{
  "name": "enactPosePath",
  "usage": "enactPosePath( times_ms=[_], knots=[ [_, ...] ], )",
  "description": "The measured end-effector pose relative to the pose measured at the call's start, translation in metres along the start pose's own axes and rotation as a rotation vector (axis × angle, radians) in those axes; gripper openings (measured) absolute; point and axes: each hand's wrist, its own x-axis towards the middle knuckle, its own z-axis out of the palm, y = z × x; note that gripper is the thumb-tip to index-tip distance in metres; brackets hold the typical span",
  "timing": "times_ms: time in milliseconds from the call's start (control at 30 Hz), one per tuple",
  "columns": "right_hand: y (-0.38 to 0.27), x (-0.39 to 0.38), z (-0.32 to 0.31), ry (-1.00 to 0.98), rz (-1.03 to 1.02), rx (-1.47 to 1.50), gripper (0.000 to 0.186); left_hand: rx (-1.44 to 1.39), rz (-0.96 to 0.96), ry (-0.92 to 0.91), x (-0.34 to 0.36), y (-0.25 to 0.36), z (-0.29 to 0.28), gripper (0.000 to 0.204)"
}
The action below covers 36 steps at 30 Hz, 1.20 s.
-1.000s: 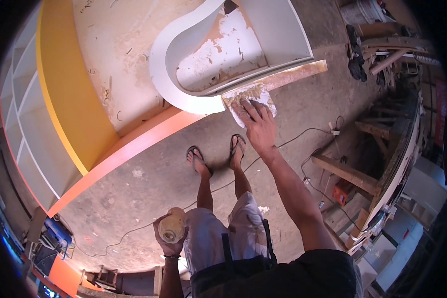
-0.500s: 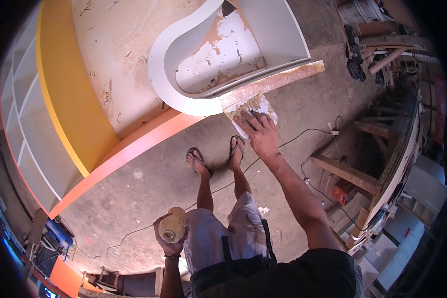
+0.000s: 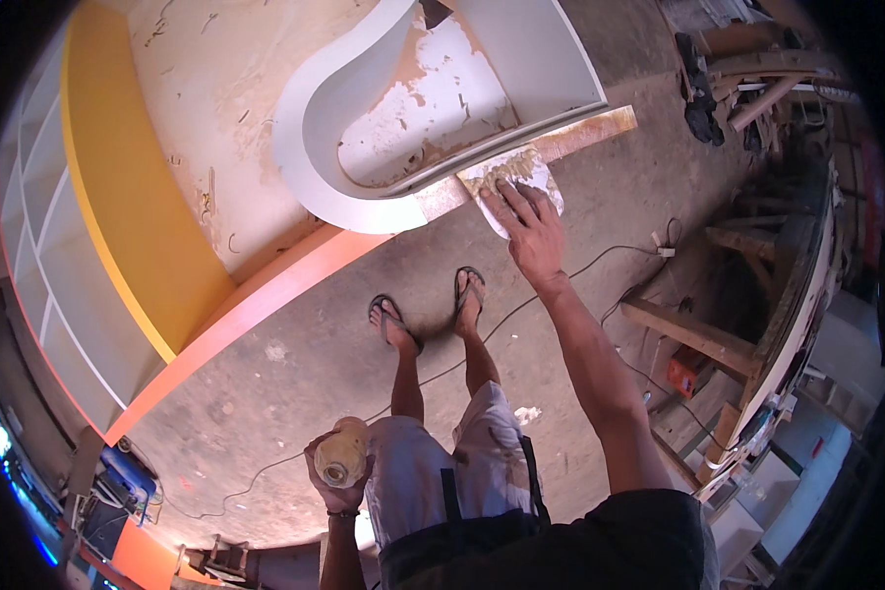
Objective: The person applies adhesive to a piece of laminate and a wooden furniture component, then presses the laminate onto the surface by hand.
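Note:
My right hand has its fingers on a white, flat square pad smeared with tan paste, gripping or pressing it. The pad lies against a narrow tan-coated strip along the lower edge of a white U-shaped cabinet piece, whose recessed surface is patchy white and tan. In my left hand is a pale beige bottle with its neck toward the camera, held low beside my left leg.
An orange band borders a yellow panel and white curved shelving on the left. A timber frame stands on the right, with an orange box beneath. A cable crosses the concrete floor; black objects lie upper right.
My right hand and the pad moved down slightly, then up and to the right along the strip. The cabinet pieces shift slightly in view. My left hand still holds the bottle.

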Motion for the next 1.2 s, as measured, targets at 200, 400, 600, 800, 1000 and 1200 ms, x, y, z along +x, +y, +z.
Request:
enactPosePath(
  times_ms=[200, 400, 600, 800, 1000, 1200],
  knots=[
    [0.009, -0.024, 0.009, -0.023, -0.007, -0.024, 0.062, 0.02, -0.05, -0.041, 0.003, 0.007, 0.003, 0.083],
    [-0.002, -0.006, -0.008, -0.069, 0.013, 0.019, 0.063, 0.038, -0.016, -0.01, 0.001, 0.001, 0.007, 0.081],
    [0.003, -0.013, 0.003, -0.066, -0.009, 0.032, 0.061, 0.091, -0.015, -0.048, 0.011, 0.017, 0.013, 0.082],
    [-0.015, 0.007, -0.003, -0.077, 0.014, 0.041, 0.055, 0.065, -0.03, -0.059, 0.011, 0.011, 0.015, 0.083],
    [-0.014, -0.011, -0.018, -0.155, 0.014, 0.077, 0.05, 0.03, -0.001, -0.023, 0.013, 0.018, 0.02, 0.08],
    [-0.004, -0.025, -0.047, -0.237, 0.008, 0.052, 0.048, 0.024, -0.005, -0.016, 0.013, 0.031, 0.031, 0.081]
  ],
)
